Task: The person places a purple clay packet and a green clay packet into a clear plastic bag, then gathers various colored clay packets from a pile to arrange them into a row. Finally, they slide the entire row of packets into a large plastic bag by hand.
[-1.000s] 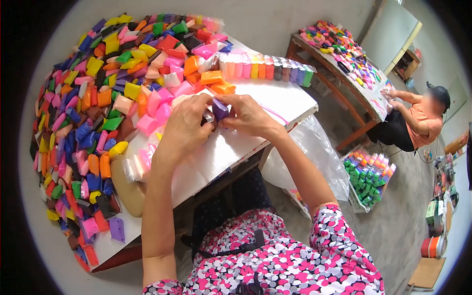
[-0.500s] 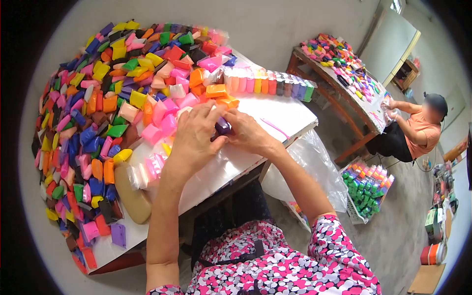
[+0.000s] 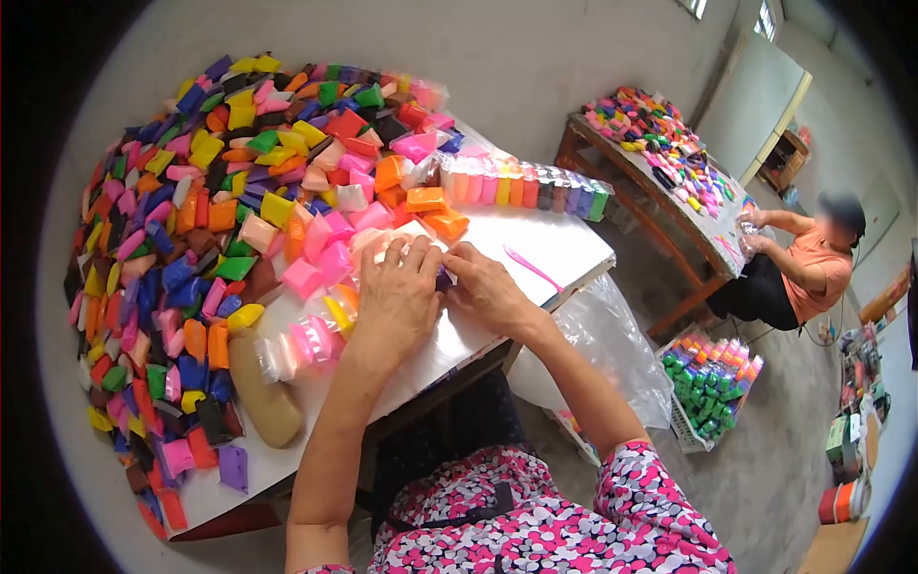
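"Any room along the table's point(image 3: 459, 335) near edge?"

"A bare white strip, widest toward the right corner."

"And the hands?"

"The left hand point(image 3: 397, 297) lies palm down, fingers slightly spread; the right hand point(image 3: 488, 292) has bent fingers. Between them, in from the near edge, a purple packet point(image 3: 444, 279) peeks out by the right fingertips. Whether either grips it, I can't tell."

"Beyond?"

"A wrapped row point(image 3: 521, 187) reaching the far edge."

You face a pale wall point(image 3: 535, 67) past your white-topped bench point(image 3: 574, 244); to your right are a wooden-framed second bench point(image 3: 706, 234), grey floor point(image 3: 775, 430) and bright high windows point(image 3: 765, 21).
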Tool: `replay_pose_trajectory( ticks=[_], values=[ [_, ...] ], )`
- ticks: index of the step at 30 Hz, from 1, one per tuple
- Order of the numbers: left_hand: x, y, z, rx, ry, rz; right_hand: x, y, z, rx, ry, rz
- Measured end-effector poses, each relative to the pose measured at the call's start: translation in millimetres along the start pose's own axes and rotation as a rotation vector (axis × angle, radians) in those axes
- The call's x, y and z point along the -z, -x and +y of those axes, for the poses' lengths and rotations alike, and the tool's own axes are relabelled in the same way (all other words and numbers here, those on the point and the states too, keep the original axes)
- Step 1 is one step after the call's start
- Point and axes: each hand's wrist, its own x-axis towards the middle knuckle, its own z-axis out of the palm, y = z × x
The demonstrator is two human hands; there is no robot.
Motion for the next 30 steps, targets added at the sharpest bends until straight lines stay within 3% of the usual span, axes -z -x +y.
replay_pose_trajectory(
  ticks=[7,13,16,21,30],
  values=[
    [5,-3,6,-0.029,-0.038,0.110,9,4,-5,-0.063,-0.007,-0.027],
    [8,-5,7,-0.012,-0.052,0.027,12,7,-4,-0.070,-0.038,-0.017],
    [3,-4,7,-0.049,0.000,0.080,5,7,-1,-0.069,0.031,0.018],
    [6,0,4,-0.014,0.005,0.032,-4,4,-12,0.037,0.119,0.078],
    [-7,1,4,-0.059,-0.028,0.196,-12,6,-13,0.003,0.148,0.133]
  ],
)
